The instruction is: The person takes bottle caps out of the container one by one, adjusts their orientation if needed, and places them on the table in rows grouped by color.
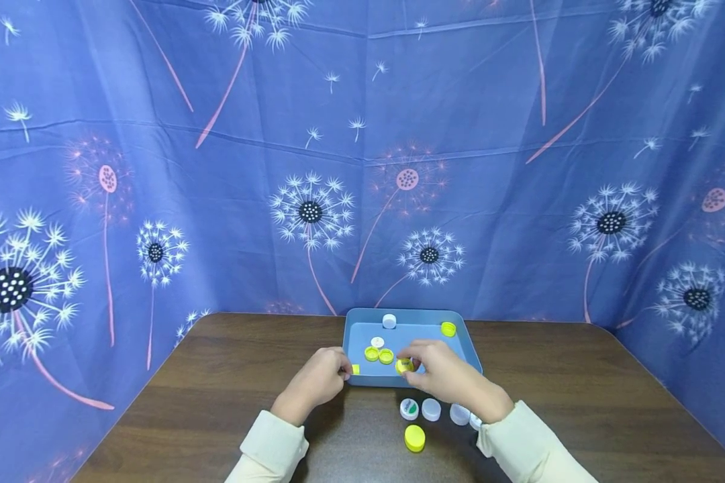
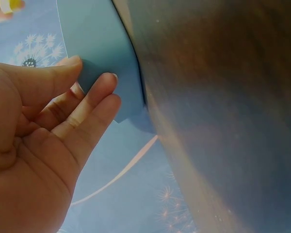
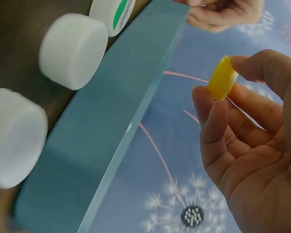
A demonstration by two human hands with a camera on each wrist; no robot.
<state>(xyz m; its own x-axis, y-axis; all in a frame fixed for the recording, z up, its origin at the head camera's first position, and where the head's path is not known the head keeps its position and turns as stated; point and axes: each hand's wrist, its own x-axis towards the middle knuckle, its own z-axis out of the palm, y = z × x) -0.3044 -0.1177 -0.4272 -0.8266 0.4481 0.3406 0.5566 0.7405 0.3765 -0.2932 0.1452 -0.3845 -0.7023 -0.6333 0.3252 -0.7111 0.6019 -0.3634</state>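
Between its thumb and fingertips, my right hand point(image 1: 447, 372) pinches a yellow bottle cap point(image 3: 223, 78), held tilted over the front of the blue tray point(image 1: 411, 382). My left hand point(image 1: 315, 381) grips the tray's wall at the front left corner, as the left wrist view shows. A small patch of yellow point(image 1: 355, 369) peeks out beside those fingers. Inside the tray, two yellow caps point(image 1: 371, 353) lie side by side with a white cap point(image 1: 377, 342) just behind them. Another white cap point(image 1: 389, 321) stands by the back wall, and a yellow cap point(image 1: 448, 329) is at the back right.
In front of the tray, several white caps form a row on the brown table point(image 1: 580, 389); the leftmost cap point(image 1: 409, 408) bears a green mark. Nearer me lies a yellow cap point(image 1: 414, 438). A blue dandelion-print cloth point(image 1: 362, 201) hangs behind the table.
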